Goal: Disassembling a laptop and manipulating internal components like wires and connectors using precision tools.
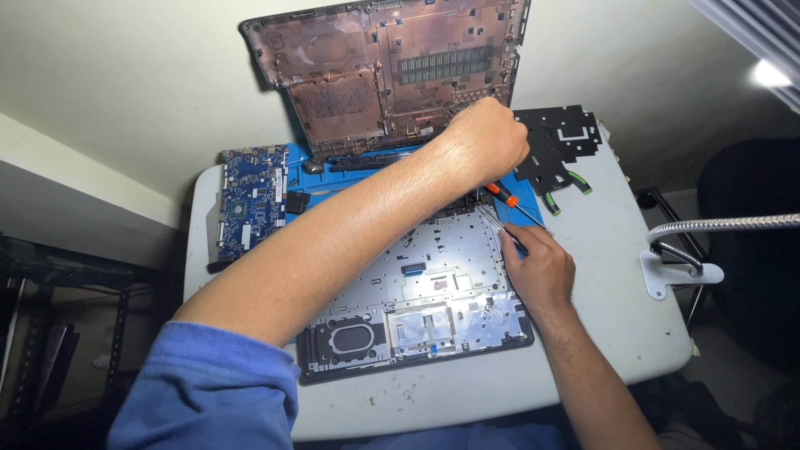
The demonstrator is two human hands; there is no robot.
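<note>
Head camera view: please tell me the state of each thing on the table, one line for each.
Laptop base: opened, inner metal frame exposed, lying flat.
Bottom cover: removed, propped upright behind the table.
Circuit board: taken out, lying flat on the blue mat.
Black sheet: loose, flat on the table.
Screwdriver: held in left hand, tip down.
Tweezers: held in right hand.
Lamp: clamped at table edge.

My fingers [500, 193] grip an orange-and-black-handled screwdriver [508, 200] over the silver-grey laptop chassis [417, 292]; a blue circuit board [250, 200] and blue mat [333, 177] lie on the white surface [617, 275].
</note>
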